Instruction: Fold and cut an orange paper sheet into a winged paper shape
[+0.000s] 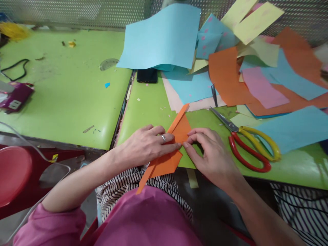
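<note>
A folded piece of orange paper (164, 165) lies at the table's front edge, its lower end reaching out over my lap. Across its middle my left hand (151, 143) rests flat with fingers stretched out, pressing on the paper; a ring is on one finger. My right hand (208, 150) has thumb and fingertips pinched together at the paper's right edge, close to my left fingertips. What exactly sits between those fingertips is partly hidden. To the right of my right hand lie scissors (233, 128) with one red and one yellow handle, blades parted slightly.
Coloured sheets, among them a large blue sheet (161, 37) and orange paper (225, 75), pile up at the back right. A dark phone (147, 76) lies partly beneath the blue sheet. Tweezers (214, 95) lie near the scissors. At left are a purple object (19, 97) and a red stool (15, 174).
</note>
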`<move>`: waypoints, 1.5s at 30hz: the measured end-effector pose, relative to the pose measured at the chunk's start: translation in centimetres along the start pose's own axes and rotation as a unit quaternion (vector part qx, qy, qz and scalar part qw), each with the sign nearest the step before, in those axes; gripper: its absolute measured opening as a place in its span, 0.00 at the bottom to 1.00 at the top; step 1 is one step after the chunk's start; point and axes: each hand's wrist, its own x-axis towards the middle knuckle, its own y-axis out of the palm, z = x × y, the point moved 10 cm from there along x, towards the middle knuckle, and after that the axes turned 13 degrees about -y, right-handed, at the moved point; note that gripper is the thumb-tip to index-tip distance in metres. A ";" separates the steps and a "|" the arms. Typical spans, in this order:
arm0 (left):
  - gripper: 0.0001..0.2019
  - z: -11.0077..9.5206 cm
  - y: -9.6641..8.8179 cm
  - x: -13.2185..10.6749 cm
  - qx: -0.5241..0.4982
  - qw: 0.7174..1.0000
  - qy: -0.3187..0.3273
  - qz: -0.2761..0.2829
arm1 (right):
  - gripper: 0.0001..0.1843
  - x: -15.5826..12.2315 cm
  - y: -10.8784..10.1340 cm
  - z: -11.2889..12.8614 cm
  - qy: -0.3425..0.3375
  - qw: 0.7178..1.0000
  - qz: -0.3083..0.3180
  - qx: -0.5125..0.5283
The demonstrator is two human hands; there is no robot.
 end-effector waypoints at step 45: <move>0.16 0.0 -0.3 0.1 -0.006 1.000 -0.010 -0.018 | 0.13 -2.2 -0.4 2.2 -0.087 0.988 0.010 -0.127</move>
